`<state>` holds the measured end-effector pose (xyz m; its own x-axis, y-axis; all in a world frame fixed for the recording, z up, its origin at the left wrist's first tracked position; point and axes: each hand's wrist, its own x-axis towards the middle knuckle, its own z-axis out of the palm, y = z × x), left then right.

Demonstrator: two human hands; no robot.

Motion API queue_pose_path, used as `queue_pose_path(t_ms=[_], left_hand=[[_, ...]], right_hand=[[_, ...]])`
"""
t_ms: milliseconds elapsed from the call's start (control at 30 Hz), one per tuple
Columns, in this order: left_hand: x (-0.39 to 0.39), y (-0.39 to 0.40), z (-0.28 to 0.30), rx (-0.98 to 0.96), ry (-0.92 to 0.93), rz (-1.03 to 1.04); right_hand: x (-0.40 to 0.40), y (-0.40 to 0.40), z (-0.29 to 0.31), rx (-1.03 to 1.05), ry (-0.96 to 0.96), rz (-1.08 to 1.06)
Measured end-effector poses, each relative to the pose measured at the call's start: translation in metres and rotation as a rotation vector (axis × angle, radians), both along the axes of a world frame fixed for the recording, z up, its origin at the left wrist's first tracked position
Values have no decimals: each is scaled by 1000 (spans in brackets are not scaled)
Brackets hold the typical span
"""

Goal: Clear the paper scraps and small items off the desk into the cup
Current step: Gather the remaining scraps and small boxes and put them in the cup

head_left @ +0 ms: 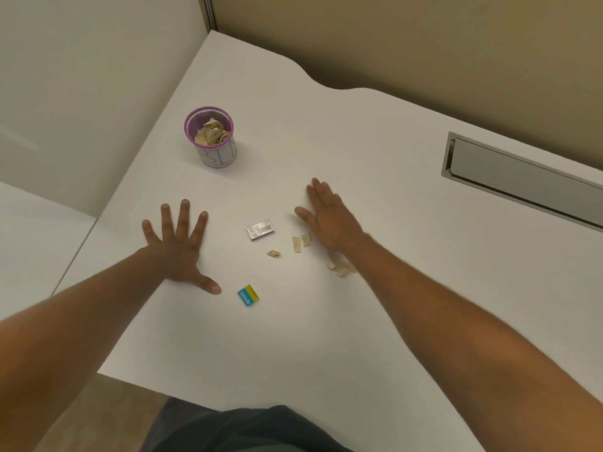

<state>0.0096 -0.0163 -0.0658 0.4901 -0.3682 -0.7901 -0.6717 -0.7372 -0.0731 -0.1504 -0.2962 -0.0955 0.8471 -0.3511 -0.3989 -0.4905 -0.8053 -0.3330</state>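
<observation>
A purple-rimmed mesh cup (213, 154) stands at the back left of the white desk (326, 337), with crumpled paper inside it. My left hand (177, 246) lies flat on the desk with fingers spread, holding nothing. My right hand (329, 216) is flat too, fingers together, also without anything in it. Between them lie a small silver box (260, 229) and a blue and yellow box (248, 295). Beige paper scraps lie near the right hand: one (274, 254), two more (301, 242), and a cluster (341, 267) beside my right wrist.
A metal cable tray slot (522, 181) is set into the desk at the far right. Partition walls (81, 93) close off the left and back. The desk's near edge runs just above my lap.
</observation>
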Motion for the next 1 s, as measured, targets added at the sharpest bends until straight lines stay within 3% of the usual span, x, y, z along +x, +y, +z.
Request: queue_pose_path(t_ms=[133,233,467,633,733,833,1000], left_hand=[[2,0,-2,18,4,-6],[5,2,-7,33,11,-20],[10,8,-23,43,-25,-32],[10,8,-23,36,-5,-34],[10,7,-22,48,-2,-33],[10,6,-20,55,-13,-25],[9,5,-18,58,-14,-20]], right_hand=[[-45,72,-8,30,-106,-50],[-57,105,-9,-111,-257,-86],[-48,104,-13,-243,-370,107],[-76,89,-5,-242,-450,-43],[-104,72,4,-151,-593,-379],[-128,51,8,-58,-513,-657],[-135,36,3,73,-446,-681]])
